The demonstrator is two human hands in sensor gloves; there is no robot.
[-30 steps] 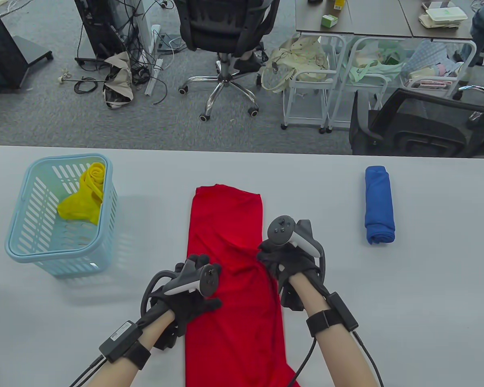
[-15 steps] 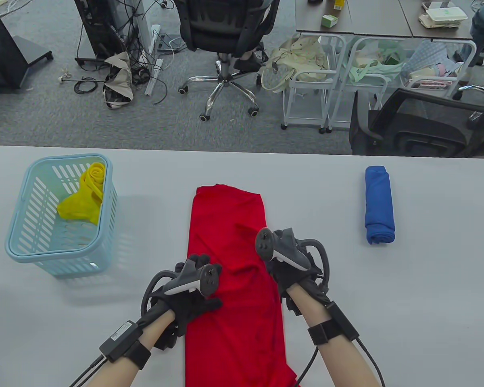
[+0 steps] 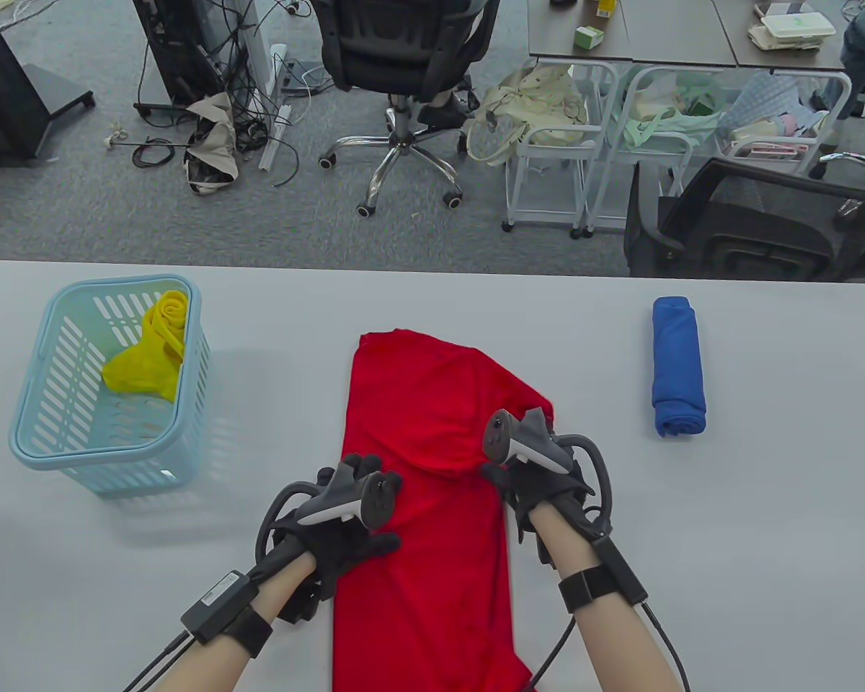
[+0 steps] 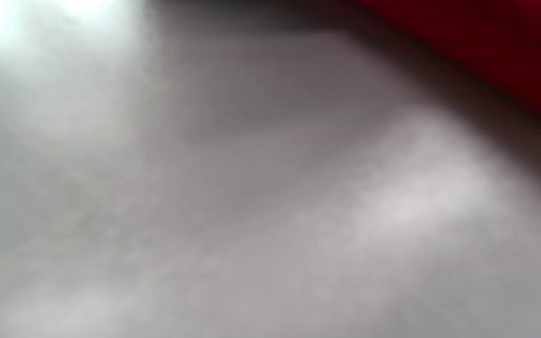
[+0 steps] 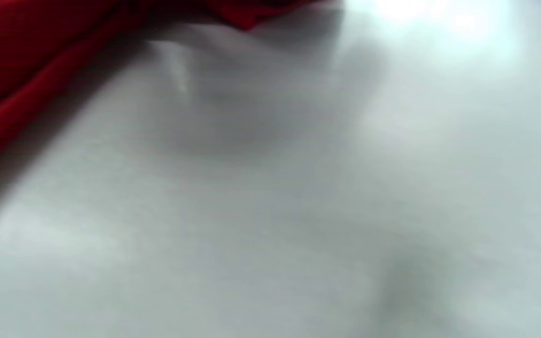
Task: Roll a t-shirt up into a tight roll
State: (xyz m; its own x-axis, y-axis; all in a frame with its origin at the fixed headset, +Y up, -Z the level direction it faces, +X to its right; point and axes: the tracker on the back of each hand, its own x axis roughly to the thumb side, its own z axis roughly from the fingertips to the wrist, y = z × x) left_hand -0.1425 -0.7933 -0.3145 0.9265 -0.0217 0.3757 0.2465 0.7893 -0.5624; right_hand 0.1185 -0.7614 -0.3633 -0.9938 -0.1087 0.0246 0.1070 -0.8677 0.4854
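Table view: we count one red t-shirt (image 3: 425, 504) mid-bench (image 3: 764, 540), cut off at the near edge; one blue roll (image 3: 678, 367); one basket (image 3: 50, 447) holding one yellow garment (image 3: 148, 353). Left hand (image 3: 339, 530) rests flat on the shirt; right hand (image 3: 540, 479) grips its right edge. Wrist views: blurred bench (image 4: 204, 211), red cloth (image 5: 31, 61) at corners; fingers unseen.

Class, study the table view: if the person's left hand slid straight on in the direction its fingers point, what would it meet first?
The left hand points up-right across the red t-shirt it rests on; it would probably first meet the raised fold of red cloth near the right hand, though depth is unclear.
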